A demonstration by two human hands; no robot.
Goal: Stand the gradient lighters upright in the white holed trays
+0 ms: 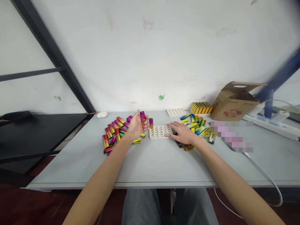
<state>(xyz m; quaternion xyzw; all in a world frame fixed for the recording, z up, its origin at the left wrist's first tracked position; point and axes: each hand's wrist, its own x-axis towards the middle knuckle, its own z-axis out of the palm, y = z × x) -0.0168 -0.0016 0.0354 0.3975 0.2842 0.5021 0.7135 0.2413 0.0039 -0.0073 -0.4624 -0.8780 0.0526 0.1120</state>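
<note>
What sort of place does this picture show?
Probably a small workshop or packing area: the grey table bears heaps of shiny coloured pieces, a white tray with rows of holes, and an open cardboard box.

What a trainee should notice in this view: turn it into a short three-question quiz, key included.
1. Which hand is gripping a shiny piece?
2. True or false: the cardboard box stands open.
3. Where in the nearest tray does the upright piece stand?
A) Far left corner
B) Middle
C) Near right corner

Key: 1. The left hand. 2. True. 3. A.
</note>
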